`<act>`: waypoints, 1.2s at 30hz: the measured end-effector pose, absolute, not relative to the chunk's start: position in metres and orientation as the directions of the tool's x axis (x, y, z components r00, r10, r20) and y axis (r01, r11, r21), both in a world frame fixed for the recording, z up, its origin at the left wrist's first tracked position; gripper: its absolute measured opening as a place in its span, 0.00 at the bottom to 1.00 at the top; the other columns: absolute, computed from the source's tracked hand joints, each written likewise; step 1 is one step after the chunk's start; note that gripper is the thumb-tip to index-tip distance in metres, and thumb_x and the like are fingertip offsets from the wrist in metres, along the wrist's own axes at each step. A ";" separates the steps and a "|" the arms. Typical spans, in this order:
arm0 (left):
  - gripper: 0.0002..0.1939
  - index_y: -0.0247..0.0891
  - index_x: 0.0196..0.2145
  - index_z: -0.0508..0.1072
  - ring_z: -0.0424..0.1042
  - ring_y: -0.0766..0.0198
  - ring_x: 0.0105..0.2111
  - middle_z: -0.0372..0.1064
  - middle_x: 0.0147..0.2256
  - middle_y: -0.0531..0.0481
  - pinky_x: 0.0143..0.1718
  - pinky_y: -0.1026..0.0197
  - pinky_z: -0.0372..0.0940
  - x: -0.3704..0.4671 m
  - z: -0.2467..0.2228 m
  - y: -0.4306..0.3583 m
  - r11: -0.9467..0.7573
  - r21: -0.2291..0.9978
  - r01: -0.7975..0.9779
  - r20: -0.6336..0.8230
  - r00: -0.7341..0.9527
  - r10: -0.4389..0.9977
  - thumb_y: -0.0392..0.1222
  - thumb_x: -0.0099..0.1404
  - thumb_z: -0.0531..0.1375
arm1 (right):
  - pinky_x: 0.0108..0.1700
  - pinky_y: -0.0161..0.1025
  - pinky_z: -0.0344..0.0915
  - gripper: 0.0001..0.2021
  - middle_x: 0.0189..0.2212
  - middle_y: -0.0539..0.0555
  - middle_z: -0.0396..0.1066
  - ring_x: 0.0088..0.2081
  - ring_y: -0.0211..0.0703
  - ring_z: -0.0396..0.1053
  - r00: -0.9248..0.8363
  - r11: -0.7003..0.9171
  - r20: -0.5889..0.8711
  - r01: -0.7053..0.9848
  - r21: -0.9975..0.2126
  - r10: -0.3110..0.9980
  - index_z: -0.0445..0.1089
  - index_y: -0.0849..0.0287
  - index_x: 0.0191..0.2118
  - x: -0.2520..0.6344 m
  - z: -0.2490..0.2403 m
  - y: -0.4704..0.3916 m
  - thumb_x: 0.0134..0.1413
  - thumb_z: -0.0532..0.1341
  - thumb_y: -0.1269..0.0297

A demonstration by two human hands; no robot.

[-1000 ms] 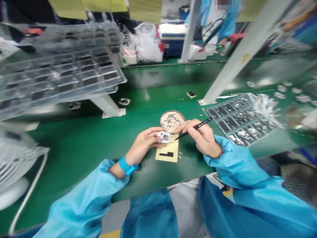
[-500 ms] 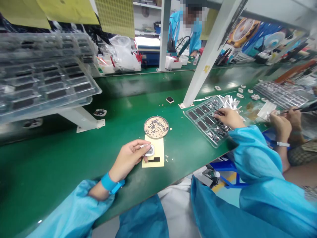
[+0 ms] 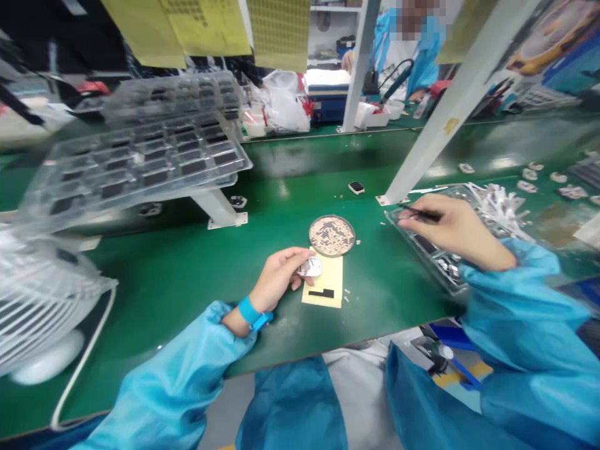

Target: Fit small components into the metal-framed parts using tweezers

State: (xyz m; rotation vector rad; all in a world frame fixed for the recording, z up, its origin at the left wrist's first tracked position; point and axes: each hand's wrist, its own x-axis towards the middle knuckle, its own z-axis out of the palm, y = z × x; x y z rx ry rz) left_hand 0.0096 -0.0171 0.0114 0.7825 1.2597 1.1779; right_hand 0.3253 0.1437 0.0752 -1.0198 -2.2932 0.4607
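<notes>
My left hand (image 3: 280, 274) pinches a small white rounded-square case (image 3: 311, 266), like a watch case, with its inner parts facing up. Below the case lies a yellow paper sheet (image 3: 334, 275) bearing black strips (image 3: 323, 293). Just beyond stands a round shallow dish (image 3: 332, 235) filled with tiny tan and black pieces. To the right, my right hand (image 3: 450, 225) is closed around a slim dark tool (image 3: 424, 214), its exact kind blurred. This hand hovers over a clear compartment tray (image 3: 429, 253) of dark flat parts and small metallic pieces, hiding much of it.
Stacked clear trays (image 3: 154, 156) rest on a raised shelf at left, above a white fan (image 3: 47, 300). A slanted white post (image 3: 435, 134) rises behind the tray. Another small case (image 3: 356, 187) lies near its foot. White strips (image 3: 497, 203) lie at right. A person (image 3: 407, 50) is across the bench.
The view has swung left, bringing the fan into sight. My right hand has lifted from among the tray's parts toward its left corner, with the dark tool now visible. My left hand still holds the case.
</notes>
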 end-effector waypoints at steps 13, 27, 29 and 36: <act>0.18 0.31 0.41 0.74 0.76 0.66 0.22 0.77 0.31 0.46 0.15 0.71 0.55 0.001 0.008 -0.014 0.107 0.982 -0.153 -0.142 -0.242 0.960 0.46 0.58 0.69 | 0.33 0.37 0.72 0.15 0.30 0.52 0.77 0.31 0.42 0.75 -0.763 0.213 0.055 0.110 -0.971 0.644 0.75 0.61 0.33 0.191 0.038 0.088 0.53 0.70 0.53; 0.18 0.35 0.44 0.80 0.64 0.72 0.19 0.74 0.31 0.49 0.18 0.68 0.60 0.001 0.007 -0.019 0.023 0.995 -0.092 -0.049 -0.293 0.955 0.51 0.68 0.60 | 0.28 0.33 0.61 0.18 0.24 0.52 0.74 0.25 0.36 0.67 -0.678 0.018 -0.109 0.177 -0.984 0.727 0.75 0.62 0.26 0.181 0.012 0.065 0.51 0.71 0.50; 0.17 0.36 0.46 0.80 0.64 0.72 0.19 0.74 0.31 0.49 0.20 0.68 0.61 0.002 0.008 -0.021 0.008 0.998 -0.065 -0.027 -0.288 0.957 0.50 0.68 0.60 | 0.29 0.33 0.61 0.19 0.26 0.54 0.76 0.27 0.38 0.69 -0.666 0.009 -0.110 0.172 -0.985 0.738 0.75 0.62 0.26 0.181 0.011 0.065 0.51 0.70 0.49; 0.16 0.36 0.47 0.79 0.66 0.72 0.21 0.77 0.34 0.47 0.21 0.68 0.62 0.006 0.013 -0.025 -0.026 1.000 0.001 0.025 -0.279 0.960 0.48 0.69 0.60 | 0.27 0.32 0.59 0.18 0.25 0.52 0.74 0.26 0.36 0.66 -0.686 -0.046 -0.126 0.135 -0.990 0.717 0.74 0.62 0.26 0.182 0.010 0.068 0.55 0.69 0.51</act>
